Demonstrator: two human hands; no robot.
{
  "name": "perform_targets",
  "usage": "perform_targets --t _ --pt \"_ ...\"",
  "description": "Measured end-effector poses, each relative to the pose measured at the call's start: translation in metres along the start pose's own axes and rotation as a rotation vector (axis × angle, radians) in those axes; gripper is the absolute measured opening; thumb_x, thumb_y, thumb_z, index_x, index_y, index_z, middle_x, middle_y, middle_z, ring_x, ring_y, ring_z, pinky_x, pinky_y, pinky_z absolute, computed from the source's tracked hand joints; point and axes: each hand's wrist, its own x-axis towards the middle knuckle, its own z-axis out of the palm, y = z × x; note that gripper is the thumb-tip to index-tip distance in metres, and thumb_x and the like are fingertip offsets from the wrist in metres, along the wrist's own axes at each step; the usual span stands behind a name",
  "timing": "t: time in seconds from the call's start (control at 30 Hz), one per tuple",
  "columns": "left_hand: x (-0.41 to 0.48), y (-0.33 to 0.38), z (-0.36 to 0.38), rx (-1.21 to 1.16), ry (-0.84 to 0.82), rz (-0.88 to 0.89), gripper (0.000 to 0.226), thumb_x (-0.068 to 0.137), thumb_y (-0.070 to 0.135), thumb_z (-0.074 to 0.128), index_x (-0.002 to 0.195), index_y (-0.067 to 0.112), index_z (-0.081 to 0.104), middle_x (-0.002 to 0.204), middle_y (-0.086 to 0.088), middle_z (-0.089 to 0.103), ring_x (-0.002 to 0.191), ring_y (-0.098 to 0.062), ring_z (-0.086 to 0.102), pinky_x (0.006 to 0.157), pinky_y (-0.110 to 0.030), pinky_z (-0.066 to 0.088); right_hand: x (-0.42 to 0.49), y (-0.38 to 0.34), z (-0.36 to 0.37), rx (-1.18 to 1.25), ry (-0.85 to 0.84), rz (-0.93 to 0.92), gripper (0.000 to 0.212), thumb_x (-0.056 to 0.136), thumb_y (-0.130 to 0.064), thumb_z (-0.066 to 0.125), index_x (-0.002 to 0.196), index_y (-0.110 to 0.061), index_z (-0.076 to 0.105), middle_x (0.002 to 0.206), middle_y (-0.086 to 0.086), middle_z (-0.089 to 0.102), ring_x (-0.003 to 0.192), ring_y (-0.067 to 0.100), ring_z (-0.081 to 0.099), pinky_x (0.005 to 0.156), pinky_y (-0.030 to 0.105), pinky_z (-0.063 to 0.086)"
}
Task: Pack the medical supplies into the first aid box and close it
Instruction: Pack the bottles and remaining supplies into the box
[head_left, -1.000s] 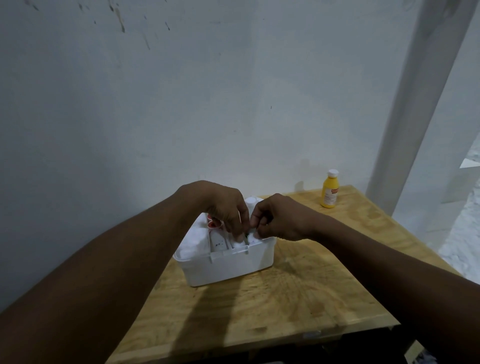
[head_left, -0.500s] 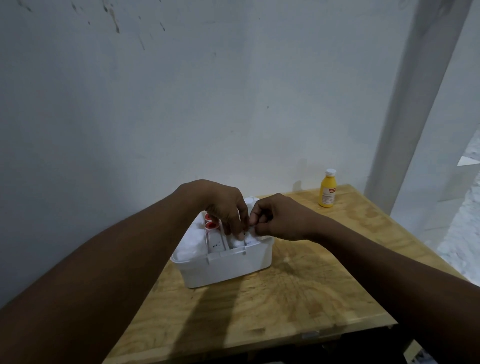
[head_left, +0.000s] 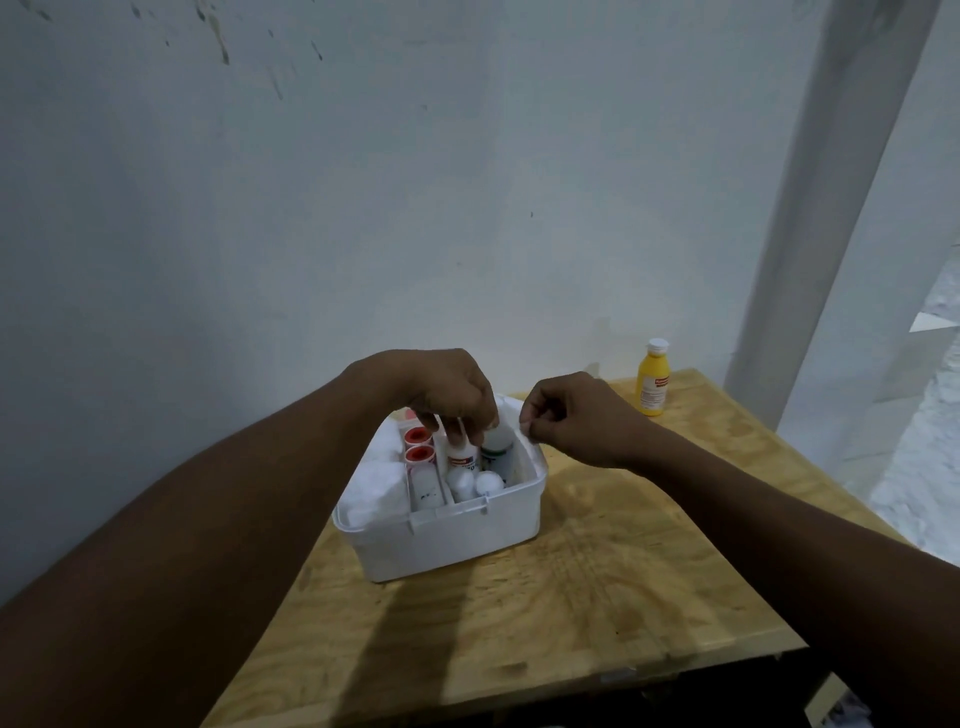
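— Box (head_left: 447, 535) first: where is it?
— White first aid box sits open on the wooden table (head_left: 597, 613), long side facing us. A yellow bottle (head_left: 653, 379) stands far behind it, to the right.
— What's inside?
— Upright bottles (head_left: 462, 457), red-topped rolls (head_left: 418, 451), white cotton (head_left: 376, 478) on the left.
— Hands?
— Left hand (head_left: 447, 389) reaches in, fingers pinching a bottle top. Right hand (head_left: 571, 415) is curled shut by the box's right rim; holding something, I cannot tell.

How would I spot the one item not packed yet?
Find the wooden table against the wall. At its far right corner, apart from the white box, stands a small yellow bottle, the only yellow thing, with a white cap.
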Motion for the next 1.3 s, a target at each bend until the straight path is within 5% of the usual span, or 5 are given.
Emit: perform_targets --t 0.13,0.3,0.63,1.07,1.3 --pt "0.017 0.006 -0.010 -0.051 0.211 0.123 0.012 0.089 0.016 0.067 0.096 0.013 0.077 0.075 -0.001 0.076 0.061 -0.016 0.058 0.062 -0.032 0.046 0.010 0.019 -0.023 -0.053 0.135 0.059 0.007 0.082 -0.015 0.067 0.077 -0.018 0.071 0.070 -0.012 0.065 0.065 0.002 0.058 0.062 0.019 0.042" --pt "0.063 0.024 -0.015 0.034 0.399 0.173 0.013 0.086 0.022 0.066 0.093 0.018 0.076 0.097 0.003 0.074 0.086 -0.014 0.066 0.067 -0.022 0.048 0.030 0.055 -0.059 -0.115 0.317 0.195 0.007 0.081 -0.019 0.067 0.088 -0.017 0.068 0.087 0.000 0.070 0.079 0.014 0.062 0.070 0.027 0.048" --pt "0.114 0.026 0.045 0.518 0.074 0.058 0.050 0.084 0.029 0.075 0.132 0.019 0.062 0.131 -0.008 0.059 0.114 -0.028 0.060 0.096 -0.043 0.054 0.028 0.100 -0.065 -0.398 0.192 0.372 0.053 0.085 -0.031 0.062 0.135 -0.023 0.049 0.136 0.014 0.047 0.121 0.037 0.047 0.096 0.043 0.042" --pt "0.181 0.039 0.038 0.569 0.254 0.167 0.023 0.087 0.027 0.066 0.106 0.015 0.071 0.106 -0.009 0.067 0.095 -0.029 0.067 0.082 -0.038 0.056 0.052 0.142 -0.081 -0.469 0.276 0.279 0.024 0.089 -0.010 0.052 0.107 -0.020 0.065 0.096 -0.002 0.048 0.079 0.018 0.049 0.058 0.026 0.032" --pt "0.132 0.051 -0.018 0.287 0.444 0.258 0.026 0.080 0.040 0.076 0.096 0.023 0.065 0.107 -0.003 0.068 0.095 -0.023 0.064 0.083 -0.039 0.056 0.046 0.101 -0.090 -0.392 0.335 0.154 0.023 0.086 -0.014 0.058 0.107 -0.017 0.068 0.098 0.007 0.060 0.091 0.026 0.060 0.073 0.034 0.049"
